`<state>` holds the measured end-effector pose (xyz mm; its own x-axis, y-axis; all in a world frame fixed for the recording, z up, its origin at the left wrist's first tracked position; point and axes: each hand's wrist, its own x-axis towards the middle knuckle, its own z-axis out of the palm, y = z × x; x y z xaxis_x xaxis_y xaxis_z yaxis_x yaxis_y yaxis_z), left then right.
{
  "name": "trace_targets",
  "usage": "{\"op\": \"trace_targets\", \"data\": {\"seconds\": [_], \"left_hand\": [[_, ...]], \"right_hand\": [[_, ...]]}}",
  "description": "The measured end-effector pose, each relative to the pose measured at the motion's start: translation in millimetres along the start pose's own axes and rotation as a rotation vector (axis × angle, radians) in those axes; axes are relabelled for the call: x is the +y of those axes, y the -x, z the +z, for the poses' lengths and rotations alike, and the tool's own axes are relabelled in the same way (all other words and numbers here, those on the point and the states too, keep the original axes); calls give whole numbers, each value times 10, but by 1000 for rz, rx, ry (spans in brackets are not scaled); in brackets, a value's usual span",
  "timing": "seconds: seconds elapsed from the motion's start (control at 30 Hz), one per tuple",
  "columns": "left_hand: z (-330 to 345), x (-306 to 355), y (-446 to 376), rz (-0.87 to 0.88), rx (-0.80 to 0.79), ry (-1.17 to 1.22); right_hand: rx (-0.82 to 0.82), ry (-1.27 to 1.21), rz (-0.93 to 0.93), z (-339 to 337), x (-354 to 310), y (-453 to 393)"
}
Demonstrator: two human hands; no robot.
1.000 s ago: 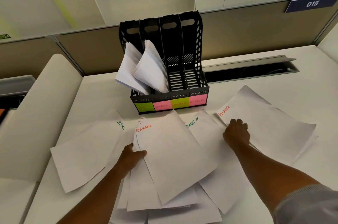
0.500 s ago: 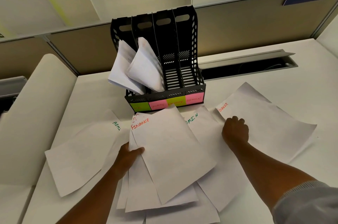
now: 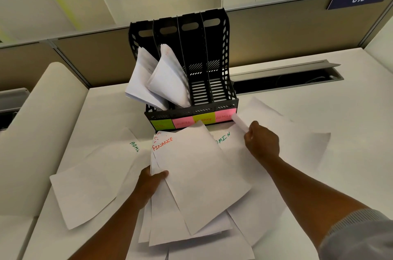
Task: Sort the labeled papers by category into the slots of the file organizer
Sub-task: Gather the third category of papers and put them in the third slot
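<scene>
Our left hand (image 3: 152,183) grips the FINANCE stack (image 3: 200,179) by its left edge; the organizer's (image 3: 204,64) two right slots stand open. Our right hand's (image 3: 262,142) fingers now pinch a sheet (image 3: 282,132), its corner lifted off the bench (image 3: 350,111) and curled.

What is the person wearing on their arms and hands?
Both hands are bare: the left hand and right hand show no gloves, rings or watch. The left forearm is bare as far as it shows. The right arm has a grey ribbed sleeve pushed up near the elbow.
</scene>
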<state>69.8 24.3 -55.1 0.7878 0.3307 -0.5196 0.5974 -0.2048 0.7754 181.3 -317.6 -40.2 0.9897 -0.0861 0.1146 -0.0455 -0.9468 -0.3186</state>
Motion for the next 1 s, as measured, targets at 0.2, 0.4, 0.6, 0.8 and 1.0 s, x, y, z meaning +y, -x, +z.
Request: {"op": "trace_targets", "data": {"seconds": [0.2, 0.4, 0.6, 0.8, 1.0], "left_hand": [[35, 4, 20, -2, -13, 14], [-44, -26, 54, -2, 5, 7], [-121, -66, 68, -23, 24, 4], [-97, -75, 61, -30, 24, -2], [-85, -68, 65, -28, 21, -6]], "right_hand": [[-204, -306, -14, 18, -352, 110], [-397, -365, 95, 137, -439, 240], [-406, -311, 113, 232, -285, 334], [-432, -17, -88, 254, -104, 405], [-447, 105, -117, 206, -162, 365]]}}
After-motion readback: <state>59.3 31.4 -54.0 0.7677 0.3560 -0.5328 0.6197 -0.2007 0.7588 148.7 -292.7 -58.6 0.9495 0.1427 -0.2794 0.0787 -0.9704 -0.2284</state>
